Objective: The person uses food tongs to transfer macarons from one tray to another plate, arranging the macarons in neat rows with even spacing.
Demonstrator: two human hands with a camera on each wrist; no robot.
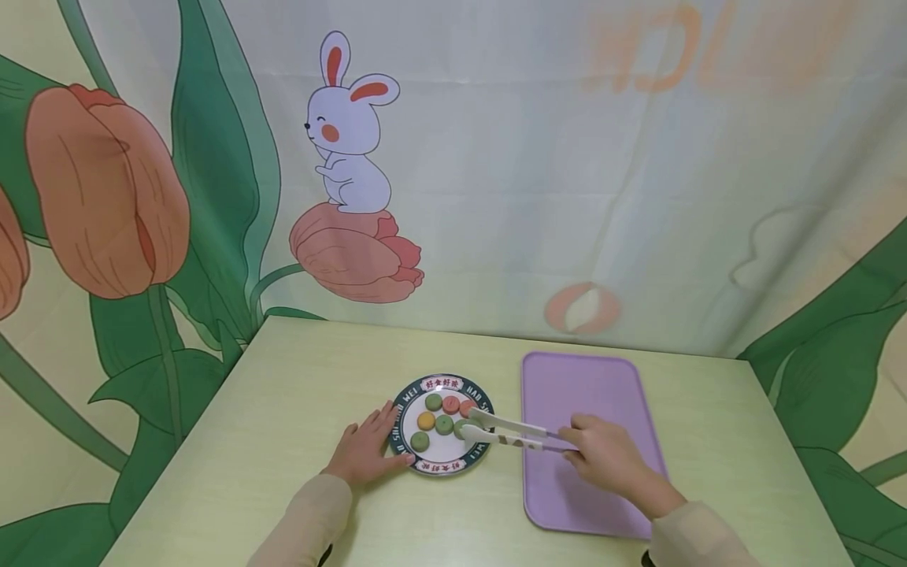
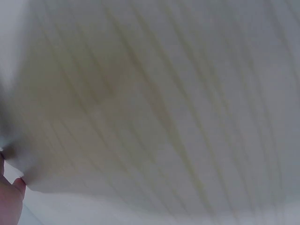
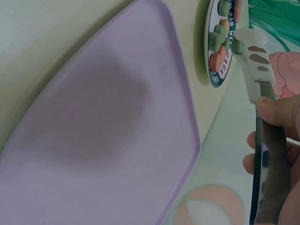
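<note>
My right hand (image 1: 605,455) grips metal tongs (image 1: 512,424) with white spotted ends, reaching left over a round plate (image 1: 438,467). In the right wrist view, thumb and fingers wrap the metal arms, and a green macaron (image 3: 238,46) sits at the white tips. Other small macarons lie on the plate: several green ones (image 1: 443,425), a yellow-orange one (image 1: 426,420) and pink ones (image 1: 450,405). My left hand (image 1: 364,450) lies spread on the table, its fingertips and thumb at the plate's left rim. The left wrist view catches only fingertips (image 2: 18,190) at its lower left.
A purple rectangular tray (image 1: 581,504) lies right of the plate, under the right hand and tongs. The pale table (image 1: 283,378) meets a hanging cloth (image 1: 496,197) printed with a rabbit and tulips along its back edge.
</note>
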